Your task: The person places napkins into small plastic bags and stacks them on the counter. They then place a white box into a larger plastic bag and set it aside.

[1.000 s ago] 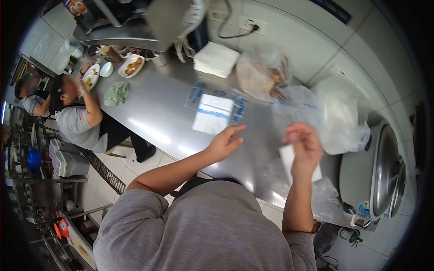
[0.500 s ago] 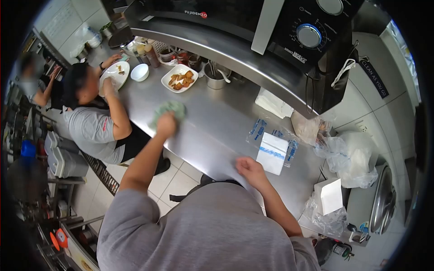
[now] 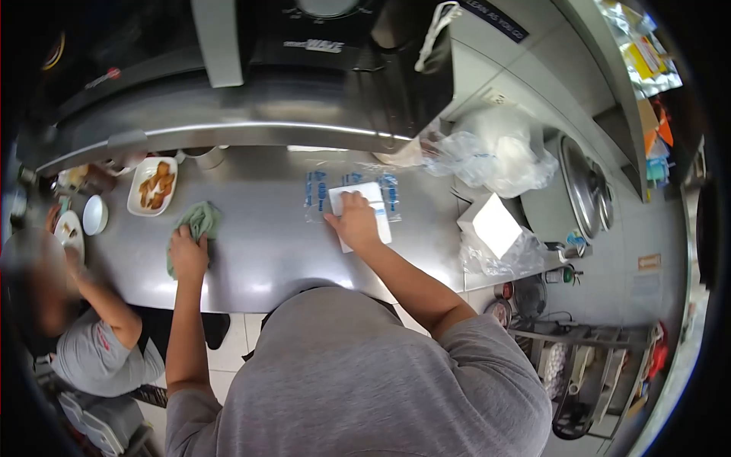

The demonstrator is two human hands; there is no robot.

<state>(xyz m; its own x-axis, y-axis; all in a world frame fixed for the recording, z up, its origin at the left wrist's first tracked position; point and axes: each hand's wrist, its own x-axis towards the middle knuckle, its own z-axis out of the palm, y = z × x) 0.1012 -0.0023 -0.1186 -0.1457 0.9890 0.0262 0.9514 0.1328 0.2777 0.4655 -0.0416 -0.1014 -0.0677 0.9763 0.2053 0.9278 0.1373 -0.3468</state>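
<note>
Two hands on the worktop (image 3: 259,228): left hand (image 3: 189,255) over green cloth (image 3: 202,218), 10 o'clock (pinch unclear, cannot tell); right hand (image 3: 356,222), thumb spread, over white paper stack (image 3: 371,193), 12 o'clock, grip likewise unclear. Judgement: light, even pressure should protect paper edges.

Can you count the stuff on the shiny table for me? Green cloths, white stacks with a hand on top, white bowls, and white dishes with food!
Green cloth: 1
White stack under the right hand: 1
White bowl: 1
With food: 2 (white squarish dish, white plate)
Total: 5
</note>
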